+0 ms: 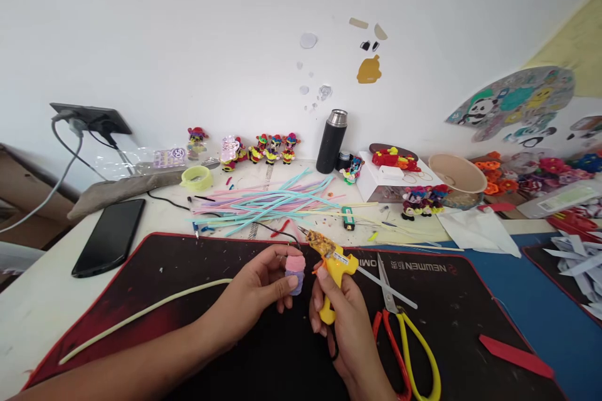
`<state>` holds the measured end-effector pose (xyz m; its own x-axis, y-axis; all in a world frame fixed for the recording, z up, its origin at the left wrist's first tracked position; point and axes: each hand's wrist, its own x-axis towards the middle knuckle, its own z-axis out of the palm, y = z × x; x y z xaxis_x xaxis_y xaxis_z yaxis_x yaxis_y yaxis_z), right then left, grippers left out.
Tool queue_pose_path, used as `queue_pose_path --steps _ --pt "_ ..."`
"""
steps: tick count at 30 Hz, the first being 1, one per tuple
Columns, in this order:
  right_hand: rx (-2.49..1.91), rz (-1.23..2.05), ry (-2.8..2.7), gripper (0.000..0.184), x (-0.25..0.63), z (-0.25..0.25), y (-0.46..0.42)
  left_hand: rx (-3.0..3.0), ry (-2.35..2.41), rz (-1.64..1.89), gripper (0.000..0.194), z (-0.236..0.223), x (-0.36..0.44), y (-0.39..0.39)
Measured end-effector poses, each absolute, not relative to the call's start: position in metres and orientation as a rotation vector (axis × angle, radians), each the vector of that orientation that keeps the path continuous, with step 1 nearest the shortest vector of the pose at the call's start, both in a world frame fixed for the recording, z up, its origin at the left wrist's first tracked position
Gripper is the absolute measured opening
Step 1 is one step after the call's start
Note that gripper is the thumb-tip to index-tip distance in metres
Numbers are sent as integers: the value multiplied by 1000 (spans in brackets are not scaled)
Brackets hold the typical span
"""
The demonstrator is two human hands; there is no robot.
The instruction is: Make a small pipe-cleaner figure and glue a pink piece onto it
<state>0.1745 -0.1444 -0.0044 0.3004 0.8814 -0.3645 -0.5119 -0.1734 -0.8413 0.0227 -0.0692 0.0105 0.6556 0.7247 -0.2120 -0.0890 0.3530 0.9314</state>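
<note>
My left hand (263, 282) pinches a small fuzzy piece (295, 268), pink on top and purple below, between thumb and fingers. Wrapped in my right hand (341, 304) is a yellow hot glue gun (339, 269), its nozzle pointing up and left, with a glue stick (390, 287) sticking out of its back. The nozzle end is stained brown and sits just right of the fuzzy piece, apart from it. A pale yellow pipe cleaner (145, 312) lies left of my left hand. Scissors (399, 332) with red and yellow handles lie beside my right hand.
Behind the black desk mat (188, 257) lie loose pastel pipe cleaners (273, 200). A black thermos (332, 141), several small figures (273, 149) and a white box (380, 182) stand near the wall. A phone (110, 235) rests at left, a red strip (516, 356) at right.
</note>
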Motion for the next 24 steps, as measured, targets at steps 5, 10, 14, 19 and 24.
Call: queue_pose_path --steps 5,10,14,19,24 --pt "-1212 1298 -401 55 175 -5 -146 1033 684 548 61 8 13 -68" --pt "-1213 1306 -416 55 174 -7 -147 1310 750 440 54 14 -1 -65" --pt "-1217 1326 -429 54 175 -7 -147 1790 864 395 48 16 -10 -66" --pt "-1238 1331 -463 56 184 -11 -151 2205 879 373 43 5 -15 -65" --pt "-1255 1294 -472 51 194 -10 -160 2442 888 386 44 -6 -21 -61"
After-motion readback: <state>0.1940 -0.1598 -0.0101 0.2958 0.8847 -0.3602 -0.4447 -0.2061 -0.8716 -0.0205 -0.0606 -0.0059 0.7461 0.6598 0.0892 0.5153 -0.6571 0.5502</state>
